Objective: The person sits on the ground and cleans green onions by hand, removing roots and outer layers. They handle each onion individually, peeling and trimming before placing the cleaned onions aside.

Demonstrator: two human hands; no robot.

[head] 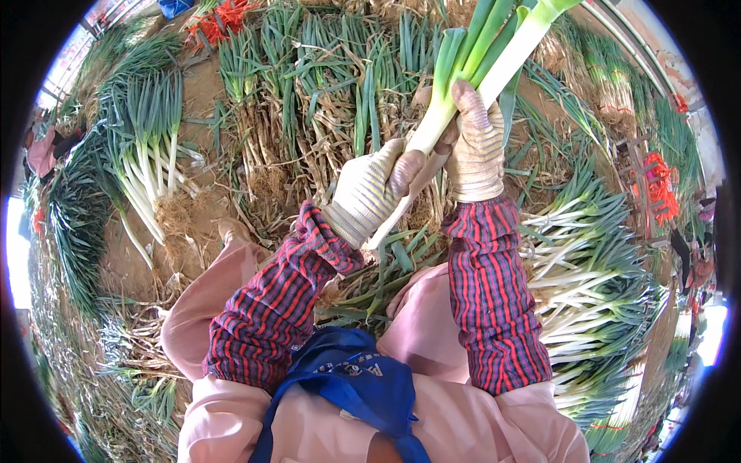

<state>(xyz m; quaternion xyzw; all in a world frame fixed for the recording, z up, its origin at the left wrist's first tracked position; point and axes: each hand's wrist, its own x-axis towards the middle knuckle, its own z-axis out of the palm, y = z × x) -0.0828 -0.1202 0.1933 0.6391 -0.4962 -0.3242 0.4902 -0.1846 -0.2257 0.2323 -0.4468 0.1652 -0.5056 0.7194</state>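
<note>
Both my hands wear striped knit gloves with soiled fingertips. My left hand [376,188] grips the pale lower shaft of a large green onion stalk [431,124], its thumb laid along the white part. Higher up the same stalk, my right hand [477,139] is closed around it, thumb on top where the green leaves fork. A second thick white stalk [512,58] runs up beside it from my right hand. Another white shaft [399,223] slants down below the hands; which stalk it belongs to is unclear.
Untrimmed green onions [263,139] with dry roots lie in rows ahead. Cleaned ones are heaped at right [579,283] and left [156,144]. Loose leaves [376,283] lie between my knees. Orange-red ties [660,188] hang on a rack at right. A person in pink [41,153] is at far left.
</note>
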